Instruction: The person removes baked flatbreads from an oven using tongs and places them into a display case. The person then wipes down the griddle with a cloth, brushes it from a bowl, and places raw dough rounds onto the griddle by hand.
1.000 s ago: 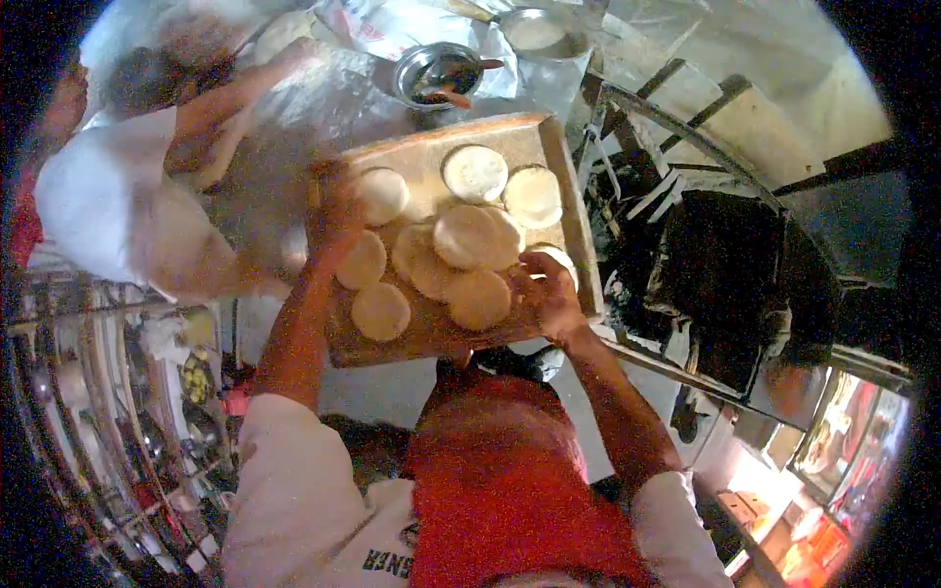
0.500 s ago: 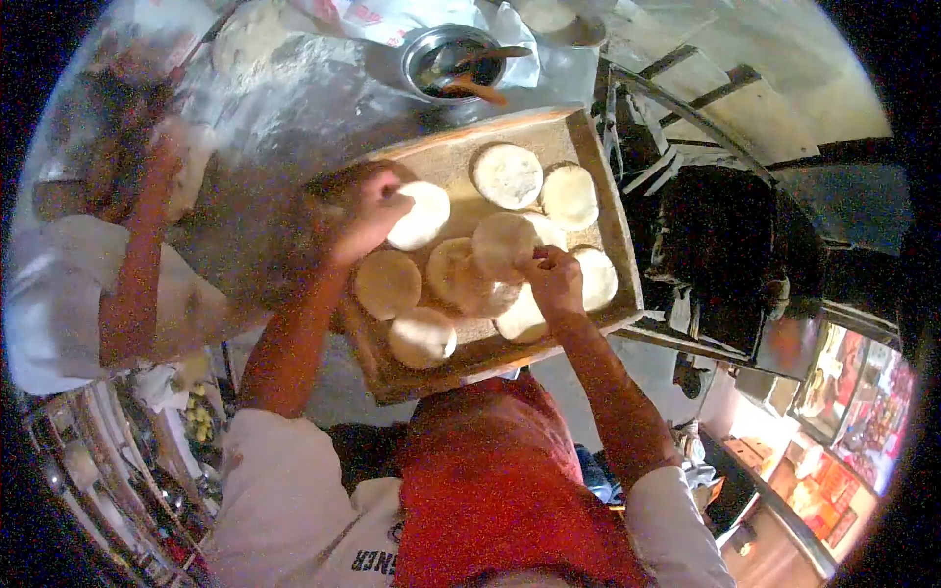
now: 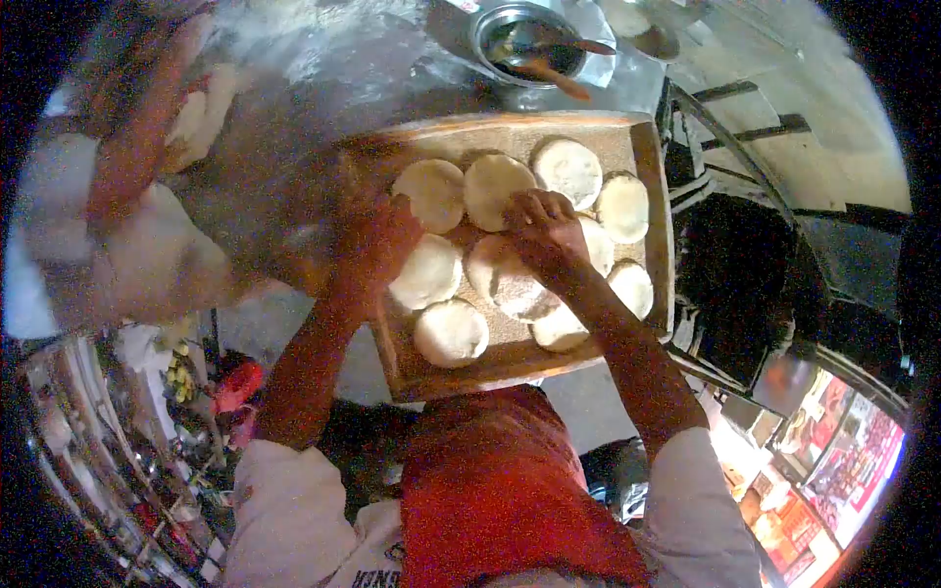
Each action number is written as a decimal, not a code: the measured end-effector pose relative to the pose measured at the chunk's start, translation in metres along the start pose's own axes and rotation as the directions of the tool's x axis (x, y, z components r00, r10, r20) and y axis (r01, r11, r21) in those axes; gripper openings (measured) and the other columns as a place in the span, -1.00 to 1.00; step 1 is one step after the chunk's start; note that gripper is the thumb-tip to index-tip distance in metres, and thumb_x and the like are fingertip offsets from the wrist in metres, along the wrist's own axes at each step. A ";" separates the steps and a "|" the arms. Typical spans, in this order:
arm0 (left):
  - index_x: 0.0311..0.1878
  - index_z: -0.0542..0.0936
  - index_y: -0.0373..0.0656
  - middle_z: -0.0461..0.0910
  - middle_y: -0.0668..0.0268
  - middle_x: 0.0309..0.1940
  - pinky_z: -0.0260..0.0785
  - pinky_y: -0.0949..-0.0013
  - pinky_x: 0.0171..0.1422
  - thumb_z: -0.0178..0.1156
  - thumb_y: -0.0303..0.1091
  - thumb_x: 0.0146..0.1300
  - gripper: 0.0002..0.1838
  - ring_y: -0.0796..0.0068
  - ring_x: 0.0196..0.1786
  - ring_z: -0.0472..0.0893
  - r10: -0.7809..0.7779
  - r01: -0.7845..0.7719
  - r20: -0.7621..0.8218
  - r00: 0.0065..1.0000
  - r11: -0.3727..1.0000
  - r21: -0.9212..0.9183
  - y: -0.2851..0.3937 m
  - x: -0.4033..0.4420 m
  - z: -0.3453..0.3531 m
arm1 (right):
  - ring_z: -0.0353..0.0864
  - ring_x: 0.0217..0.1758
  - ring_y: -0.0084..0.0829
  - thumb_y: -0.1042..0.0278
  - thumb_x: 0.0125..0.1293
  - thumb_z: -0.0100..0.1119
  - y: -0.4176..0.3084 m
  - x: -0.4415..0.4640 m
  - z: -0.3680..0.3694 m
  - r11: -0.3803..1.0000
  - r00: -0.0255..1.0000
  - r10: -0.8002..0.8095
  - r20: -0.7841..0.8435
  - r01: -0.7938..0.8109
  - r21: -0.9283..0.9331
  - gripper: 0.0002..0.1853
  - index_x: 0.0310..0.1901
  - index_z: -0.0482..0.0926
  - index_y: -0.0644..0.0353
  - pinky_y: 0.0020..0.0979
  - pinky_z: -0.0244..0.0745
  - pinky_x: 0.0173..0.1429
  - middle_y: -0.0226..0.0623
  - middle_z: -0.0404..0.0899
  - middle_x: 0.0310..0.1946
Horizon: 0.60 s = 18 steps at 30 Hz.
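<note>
A wooden tray (image 3: 647, 147) with a cloth-like brown lining holds several flat, pale dough rounds. At its upper left, my left hand (image 3: 384, 240) has curled fingers at the lower edge of one dough round (image 3: 429, 194). Beside that one, my right hand (image 3: 545, 227) grips the lower right edge of another dough round (image 3: 498, 188). Under my right wrist, overlapping rounds (image 3: 510, 284) are partly hidden. More dough rounds lie at the right, such as a bright one (image 3: 567, 172), and a single round (image 3: 451, 333) lies near the front edge.
Behind the tray, a metal pot (image 3: 480, 44) with wooden-handled utensils stands on a floury metal worktop (image 3: 333, 59). At the left, another person's arm (image 3: 137, 157) reaches over the worktop. A dark metal structure (image 3: 730, 265) stands close by the tray's right side.
Both hands have moved toward the tray's far side with their dough rounds, which now lie side by side there. The view has shifted, so tray and pot appear farther right.
</note>
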<state>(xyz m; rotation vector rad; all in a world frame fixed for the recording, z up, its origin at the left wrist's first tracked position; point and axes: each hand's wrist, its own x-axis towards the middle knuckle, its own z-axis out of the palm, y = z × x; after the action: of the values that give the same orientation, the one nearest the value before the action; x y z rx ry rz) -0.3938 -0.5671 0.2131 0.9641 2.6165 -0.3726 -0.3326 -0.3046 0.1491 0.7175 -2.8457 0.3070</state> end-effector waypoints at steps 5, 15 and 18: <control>0.11 0.49 -0.27 0.53 0.01 0.02 0.32 -0.03 0.27 0.15 -0.31 0.19 -0.58 -0.03 0.13 0.49 -0.149 -0.017 -0.568 0.809 0.961 -0.276 -0.002 0.016 0.017 | 0.46 0.13 -0.03 0.12 0.18 0.21 0.005 0.006 -0.011 0.997 0.998 -0.052 -0.028 0.054 0.062 -0.58 0.02 0.52 0.15 0.01 0.34 0.27 -0.06 0.51 0.06; 0.06 0.49 -0.23 0.53 -0.01 -0.07 0.40 0.00 0.17 0.19 -0.36 0.20 -0.64 -0.07 0.09 0.50 -0.250 0.072 -0.211 0.945 0.789 -0.610 -0.016 0.043 0.002 | 0.55 0.11 -0.17 0.32 0.26 0.23 -0.015 -0.007 -0.013 0.936 0.998 0.053 -0.033 -0.038 0.350 -0.67 0.02 0.50 0.23 -0.11 0.44 0.24 -0.13 0.55 0.08; 0.13 0.49 -0.17 0.54 0.05 0.04 0.41 0.08 0.22 0.21 -0.32 0.26 -0.62 -0.01 0.14 0.52 -0.052 -0.305 -0.468 0.882 0.693 -0.653 -0.015 0.002 -0.009 | 0.53 0.09 -0.36 0.39 0.39 0.10 -0.008 -0.018 -0.061 -0.143 0.784 0.546 0.295 -0.260 0.955 -0.75 0.06 0.48 0.20 -0.20 0.46 0.20 -0.22 0.56 0.08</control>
<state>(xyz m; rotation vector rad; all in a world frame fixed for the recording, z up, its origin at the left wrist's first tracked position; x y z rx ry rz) -0.4072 -0.5738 0.2228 1.0026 2.6481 0.9834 -0.3049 -0.2883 0.2043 -0.2824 -1.9789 2.5202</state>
